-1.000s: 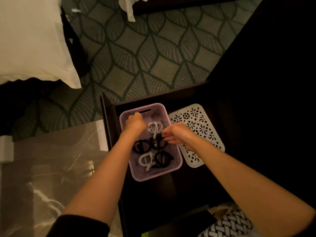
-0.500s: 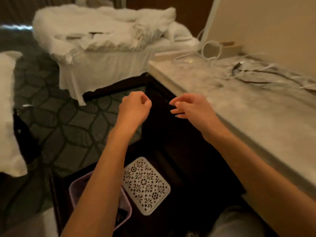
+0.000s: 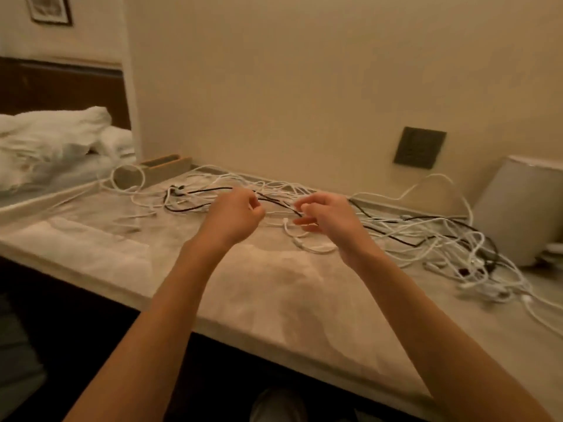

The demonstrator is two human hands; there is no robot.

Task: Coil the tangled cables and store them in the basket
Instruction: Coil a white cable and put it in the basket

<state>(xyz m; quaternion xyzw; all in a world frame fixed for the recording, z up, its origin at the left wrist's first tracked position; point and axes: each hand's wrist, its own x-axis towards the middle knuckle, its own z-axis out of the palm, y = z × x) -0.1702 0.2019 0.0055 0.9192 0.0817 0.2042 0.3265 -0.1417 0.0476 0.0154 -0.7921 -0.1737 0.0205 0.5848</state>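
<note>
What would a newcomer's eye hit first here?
The tangle of white and black cables sprawled along the marble counter, densest at its right end. Next, the left hand and right hand hover side by side over the counter's middle, fingers curled, just in front of the cables. Whether either grips one cannot be told.

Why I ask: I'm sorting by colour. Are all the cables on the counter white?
No, at least one black cable runs among the white cables lying on the counter.
</note>
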